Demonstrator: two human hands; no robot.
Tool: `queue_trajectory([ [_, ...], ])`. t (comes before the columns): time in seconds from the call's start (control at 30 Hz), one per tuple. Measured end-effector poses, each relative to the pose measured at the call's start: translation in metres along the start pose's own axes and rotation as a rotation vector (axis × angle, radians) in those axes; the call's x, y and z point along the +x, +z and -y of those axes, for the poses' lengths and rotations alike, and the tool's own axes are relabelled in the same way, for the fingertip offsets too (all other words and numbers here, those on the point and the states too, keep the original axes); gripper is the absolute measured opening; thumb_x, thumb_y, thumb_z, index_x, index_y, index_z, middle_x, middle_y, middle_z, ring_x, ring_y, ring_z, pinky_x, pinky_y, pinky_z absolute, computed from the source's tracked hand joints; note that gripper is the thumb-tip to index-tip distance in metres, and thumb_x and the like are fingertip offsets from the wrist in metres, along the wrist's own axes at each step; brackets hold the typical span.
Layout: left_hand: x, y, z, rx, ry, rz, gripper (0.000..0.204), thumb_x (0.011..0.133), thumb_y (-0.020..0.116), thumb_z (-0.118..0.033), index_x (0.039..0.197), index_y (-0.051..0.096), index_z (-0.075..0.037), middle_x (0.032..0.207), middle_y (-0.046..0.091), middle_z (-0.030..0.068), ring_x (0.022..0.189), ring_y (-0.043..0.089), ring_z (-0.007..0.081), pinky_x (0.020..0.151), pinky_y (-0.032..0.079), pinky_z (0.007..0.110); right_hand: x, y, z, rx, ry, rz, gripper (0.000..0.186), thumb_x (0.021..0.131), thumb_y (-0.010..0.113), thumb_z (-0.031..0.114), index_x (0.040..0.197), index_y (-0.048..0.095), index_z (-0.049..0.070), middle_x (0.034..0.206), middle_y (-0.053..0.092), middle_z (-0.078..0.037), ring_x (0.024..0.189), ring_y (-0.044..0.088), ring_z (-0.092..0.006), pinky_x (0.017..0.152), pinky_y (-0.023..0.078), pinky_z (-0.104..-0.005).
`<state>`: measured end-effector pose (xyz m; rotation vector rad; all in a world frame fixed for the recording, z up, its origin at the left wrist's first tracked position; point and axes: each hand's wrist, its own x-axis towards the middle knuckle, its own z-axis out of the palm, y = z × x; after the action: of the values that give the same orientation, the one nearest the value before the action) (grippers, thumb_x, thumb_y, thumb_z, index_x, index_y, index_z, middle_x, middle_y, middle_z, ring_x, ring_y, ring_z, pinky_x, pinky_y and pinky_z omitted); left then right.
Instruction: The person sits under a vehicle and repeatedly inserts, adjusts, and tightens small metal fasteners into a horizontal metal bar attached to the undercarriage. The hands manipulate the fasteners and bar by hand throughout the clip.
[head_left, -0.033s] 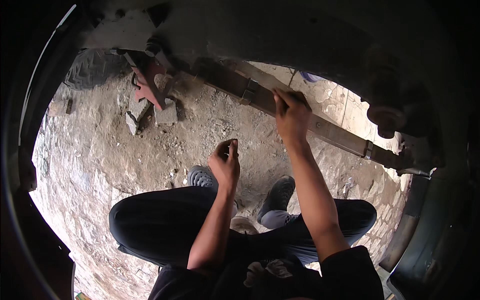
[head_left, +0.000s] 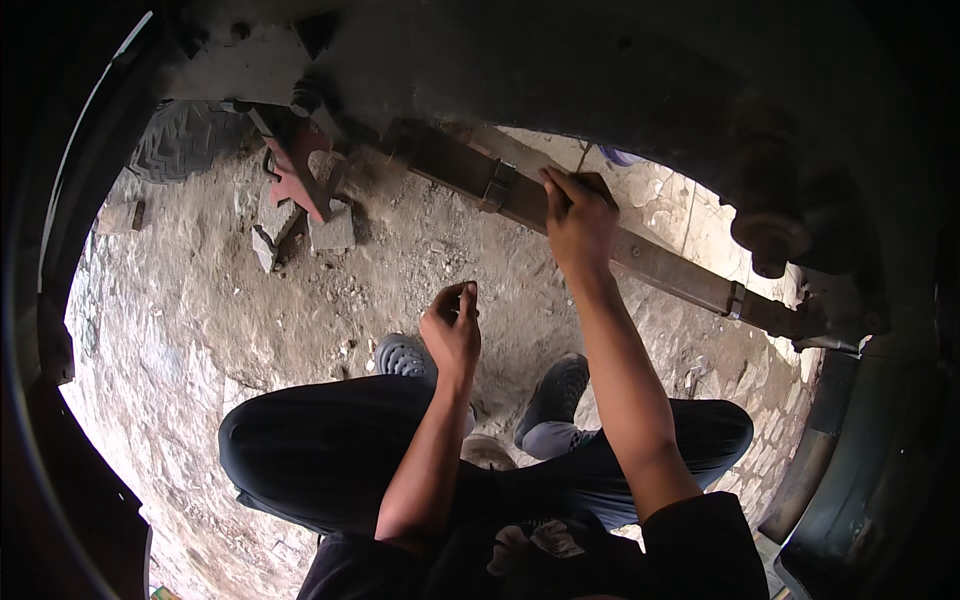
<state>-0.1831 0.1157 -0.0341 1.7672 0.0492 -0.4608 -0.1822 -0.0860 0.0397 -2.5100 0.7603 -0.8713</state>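
My right hand (head_left: 583,228) is raised in front of a rusty leaf spring (head_left: 672,272), its fingers closed with the thumb against the index finger. Whether it touches the spring, or pinches something small, I cannot make out. A metal clip (head_left: 497,186) wraps the spring just left of this hand, and another clip (head_left: 737,300) sits farther right. Lower and to the left, my left hand (head_left: 453,328) hovers above the ground between my knees and the spring. Its thumb and curled fingers are closed, and anything inside them is hidden.
Dark vehicle underbody (head_left: 480,70) spans the top. At the upper left, a red metal stand (head_left: 297,175) is by broken concrete blocks (head_left: 332,226), near a treaded tire (head_left: 178,142). A rusty round part (head_left: 768,238) hangs at right. Rough dirt ground (head_left: 200,300) lies below.
My right hand has shifted very slightly to the left. My left hand has barely moved, and both keep the same closed shape.
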Motion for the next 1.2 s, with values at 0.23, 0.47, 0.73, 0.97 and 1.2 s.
queue_trajectory([
  [0.23,0.002,0.008,-0.006,-0.044,-0.045,0.072,0.03,0.095,0.07,-0.025,0.103,0.073,0.004,0.082,0.073,0.0085,0.072,0.064,0.0121,0.068,0.051,0.028,-0.054,0.013,0.0,0.04,-0.112,0.399,0.019,0.085,0.07,-0.001,0.102,0.075,0.006,0.083,0.065,-0.012,0.077,0.067,-0.0255,0.069,0.053,-0.0366],
  [0.47,-0.002,0.003,0.003,-0.083,-0.08,0.069,0.031,0.096,0.069,-0.027,0.102,0.074,0.003,0.078,0.071,0.007,0.071,0.061,0.0125,0.068,0.047,0.027,-0.068,-0.01,0.0,0.037,0.016,0.16,0.016,0.088,0.069,0.007,0.102,0.076,0.009,0.094,0.071,-0.014,0.087,0.069,-0.0316,0.078,0.055,-0.0403],
  [0.73,-0.005,0.016,-0.009,-0.222,-0.137,0.154,0.044,0.103,0.058,-0.037,0.091,0.075,0.002,0.069,0.06,0.0023,0.064,0.048,0.0095,0.059,0.036,0.028,-0.006,0.034,0.006,-0.069,-0.035,0.117,0.017,0.088,0.063,0.001,0.099,0.076,0.007,0.084,0.067,-0.016,0.079,0.067,-0.0306,0.073,0.054,-0.0388],
  [0.97,-0.004,0.014,-0.006,-0.172,-0.121,0.158,0.052,0.104,0.053,-0.043,0.088,0.075,0.001,0.065,0.058,0.0025,0.06,0.047,0.0102,0.057,0.036,0.029,-0.104,0.002,-0.016,-0.004,0.053,0.305,0.018,0.089,0.067,0.008,0.105,0.075,0.009,0.093,0.068,-0.014,0.086,0.068,-0.0334,0.075,0.055,-0.0423],
  [1.2,0.003,0.005,0.01,-0.268,-0.172,0.085,0.051,0.104,0.054,-0.043,0.088,0.075,0.001,0.066,0.059,0.003,0.061,0.046,0.0102,0.057,0.035,0.029,0.004,0.012,0.003,-0.089,0.002,0.052,0.015,0.088,0.069,0.009,0.1,0.076,0.008,0.086,0.069,-0.017,0.08,0.067,-0.034,0.073,0.054,-0.0419],
])
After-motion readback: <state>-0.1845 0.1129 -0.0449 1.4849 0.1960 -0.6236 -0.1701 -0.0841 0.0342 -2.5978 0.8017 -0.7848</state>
